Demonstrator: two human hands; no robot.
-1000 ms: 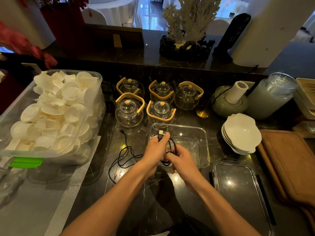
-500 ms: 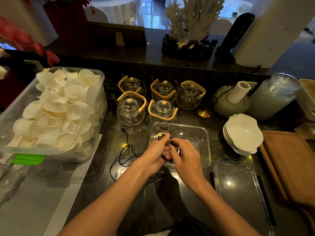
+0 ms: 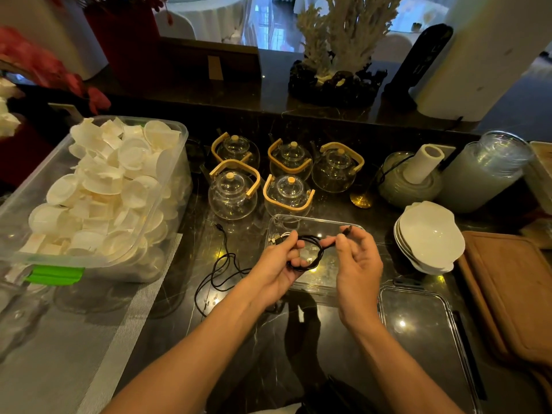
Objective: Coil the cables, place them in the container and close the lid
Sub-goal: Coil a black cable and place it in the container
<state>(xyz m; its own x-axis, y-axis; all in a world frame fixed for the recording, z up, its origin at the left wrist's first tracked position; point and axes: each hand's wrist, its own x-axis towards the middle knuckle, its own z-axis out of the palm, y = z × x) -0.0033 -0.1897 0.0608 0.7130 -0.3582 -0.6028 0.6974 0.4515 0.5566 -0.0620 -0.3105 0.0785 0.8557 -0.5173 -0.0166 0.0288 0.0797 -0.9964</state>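
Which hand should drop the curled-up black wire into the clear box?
Probably the left hand. It already holds the coiled black cable right over the open container. The right hand only pinches the cable's free end, so it would just let go.

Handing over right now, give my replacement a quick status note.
Left hand: holds the coiled black cable over the clear container.
Right hand: pinches that cable's free plug end.
A white cable lies in the container. Second black cable lies loose on the counter, left of it. Lid lies on the counter to its right.
Left: finish the coil, place it, coil the loose cable, close the lid.
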